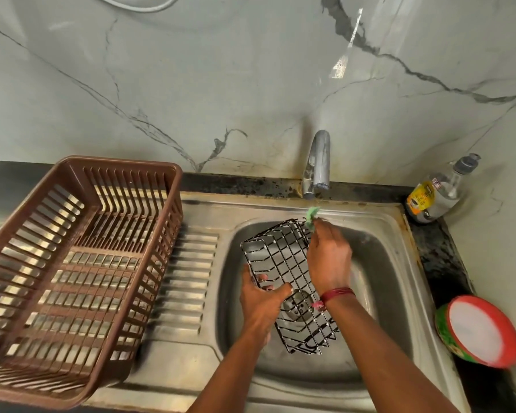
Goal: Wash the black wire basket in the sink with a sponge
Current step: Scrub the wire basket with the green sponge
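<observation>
A black wire basket (pixel 283 263) is held tilted over the steel sink bowl (pixel 382 263). My left hand (pixel 261 302) grips its left long side, thumb across the wires. Over the basket's far right corner, my right hand (pixel 329 259) pinches a green sponge (pixel 312 215), which sticks out above the fingers and touches the basket's top edge. A red thread band circles the right wrist. The drain shows through the basket's wires.
A chrome tap (pixel 318 165) stands behind the sink; no water is seen running. A brown plastic dish rack (pixel 72 263) sits on the left drainboard. At the back right stands a clear soap bottle (pixel 438 192). A green tub with a red-rimmed lid (pixel 480 332) lies right of the sink.
</observation>
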`<action>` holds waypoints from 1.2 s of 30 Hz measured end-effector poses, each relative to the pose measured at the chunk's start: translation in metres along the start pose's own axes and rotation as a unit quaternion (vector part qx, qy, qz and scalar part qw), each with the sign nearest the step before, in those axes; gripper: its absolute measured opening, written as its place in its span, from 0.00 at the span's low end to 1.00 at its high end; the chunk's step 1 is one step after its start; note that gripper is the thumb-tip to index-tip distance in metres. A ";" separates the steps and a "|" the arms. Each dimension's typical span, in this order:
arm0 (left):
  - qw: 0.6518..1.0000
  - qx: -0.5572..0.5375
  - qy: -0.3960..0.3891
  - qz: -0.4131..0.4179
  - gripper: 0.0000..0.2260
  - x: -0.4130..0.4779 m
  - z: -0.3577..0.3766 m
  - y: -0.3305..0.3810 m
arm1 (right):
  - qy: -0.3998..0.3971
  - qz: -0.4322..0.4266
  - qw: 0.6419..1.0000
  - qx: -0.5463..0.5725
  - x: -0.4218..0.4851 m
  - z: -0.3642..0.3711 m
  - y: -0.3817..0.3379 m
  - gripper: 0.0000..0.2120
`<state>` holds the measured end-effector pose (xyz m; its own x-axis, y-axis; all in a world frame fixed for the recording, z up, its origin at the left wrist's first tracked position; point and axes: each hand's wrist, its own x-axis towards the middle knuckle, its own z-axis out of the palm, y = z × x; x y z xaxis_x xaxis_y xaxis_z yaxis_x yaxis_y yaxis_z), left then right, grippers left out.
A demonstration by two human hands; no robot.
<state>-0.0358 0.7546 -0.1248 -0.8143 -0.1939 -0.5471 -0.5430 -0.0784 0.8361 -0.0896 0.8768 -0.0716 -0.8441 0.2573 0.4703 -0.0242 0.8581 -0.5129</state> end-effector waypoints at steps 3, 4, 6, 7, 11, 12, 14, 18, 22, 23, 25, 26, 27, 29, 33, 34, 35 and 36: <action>1.000 0.014 -0.014 0.002 0.52 -0.001 0.001 -0.002 | -0.078 0.019 0.997 0.020 -0.012 0.015 -0.004 0.22; 1.000 0.016 -0.013 0.005 0.52 -0.002 0.001 -0.002 | -0.104 0.005 0.994 0.021 -0.018 0.017 -0.005 0.25; 1.000 0.021 -0.014 0.014 0.54 -0.002 0.001 -0.002 | -0.127 -0.050 0.990 0.027 -0.029 0.015 -0.007 0.28; 0.999 0.026 -0.016 0.017 0.55 -0.001 0.001 -0.002 | -0.131 -0.082 0.987 0.032 -0.034 0.013 -0.009 0.29; 0.999 0.030 -0.018 0.033 0.51 0.002 0.000 -0.003 | -0.161 -0.236 0.958 0.034 -0.046 0.006 -0.010 0.27; 0.999 0.026 -0.014 0.035 0.50 0.002 -0.001 -0.004 | -0.177 -0.276 0.944 0.028 -0.048 0.004 -0.006 0.26; 0.999 0.021 -0.012 0.036 0.50 0.002 -0.003 -0.005 | -0.202 -0.345 0.917 0.008 -0.049 -0.002 0.003 0.25; 0.999 0.015 -0.019 0.026 0.65 0.000 -0.004 0.002 | -0.193 -0.397 0.897 -0.028 -0.042 -0.010 0.023 0.27; 1.000 0.023 -0.010 0.004 0.55 -0.001 -0.005 0.002 | -0.164 -0.383 0.907 -0.056 -0.044 -0.008 0.042 0.23; 1.000 0.028 -0.008 -0.003 0.53 0.000 -0.005 0.001 | -0.150 -0.358 0.920 -0.057 -0.043 -0.007 0.047 0.22; 0.999 0.034 -0.002 -0.011 0.52 0.001 -0.006 0.001 | -0.133 -0.287 0.947 -0.053 -0.041 -0.006 0.057 0.23; 0.999 0.037 0.000 -0.011 0.51 0.002 -0.006 0.002 | -0.130 -0.257 0.956 -0.051 -0.039 -0.005 0.060 0.26; 0.999 0.037 0.002 -0.010 0.51 0.002 -0.006 0.002 | -0.128 -0.233 0.963 -0.049 -0.038 -0.004 0.062 0.28; 0.999 0.035 0.000 -0.005 0.53 0.002 -0.005 0.003 | -0.120 -0.192 0.973 -0.037 -0.041 -0.003 0.055 0.27; 1.000 0.018 0.001 -0.001 0.52 -0.001 -0.004 0.002 | -0.133 -0.151 0.979 0.023 -0.060 0.002 0.028 0.29; 1.000 0.011 0.000 0.005 0.51 -0.001 -0.005 0.002 | -0.145 -0.170 0.974 0.031 -0.066 0.003 0.024 0.30; 1.000 0.005 0.000 0.010 0.52 -0.001 -0.006 0.003 | -0.155 -0.195 0.968 0.035 -0.072 0.002 0.021 0.31; 1.000 0.001 -0.001 0.013 0.52 -0.001 -0.007 0.004 | -0.158 -0.221 0.962 0.035 -0.075 0.001 0.019 0.33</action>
<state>-0.0357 0.7480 -0.1206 -0.8282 -0.1937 -0.5259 -0.5226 -0.0720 0.8496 -0.0271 0.8733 -0.1175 -0.8629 -0.2836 0.4183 -0.4455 0.8176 -0.3647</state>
